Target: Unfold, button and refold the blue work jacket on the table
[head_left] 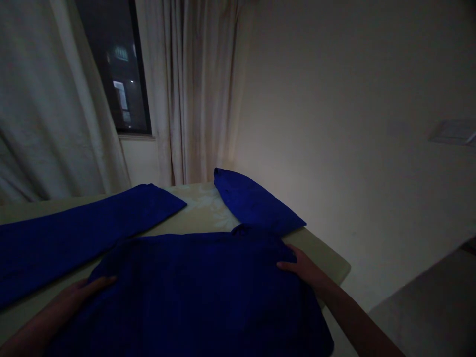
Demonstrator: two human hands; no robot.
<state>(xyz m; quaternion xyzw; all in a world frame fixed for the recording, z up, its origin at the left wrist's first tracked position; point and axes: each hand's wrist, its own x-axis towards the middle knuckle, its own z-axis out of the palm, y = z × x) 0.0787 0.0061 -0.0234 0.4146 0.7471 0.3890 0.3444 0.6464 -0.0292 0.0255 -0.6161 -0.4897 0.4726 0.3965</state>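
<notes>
A broad dark blue cloth [208,292], perhaps a garment, fills the lower middle of the view, with a small rolled fold at its far edge. My left hand [84,292] grips its left side, thumb on top and fingers hidden beneath. At the upper right corner my right hand [299,265] pinches the cloth, thumb over it and the other fingers mostly out of sight. Beyond my left hand lies a long blue cloth strip [85,220] with a pointed end. Another blue cloth piece [253,201] rests past the far edge of the held one, near the wall.
Everything lies on a pale surface with a leafy patterned cover [199,206], whose corner is at the right. Light curtains [197,94] hang behind it beside a dark window [119,74]. A plain wall [334,124] stands close on the right.
</notes>
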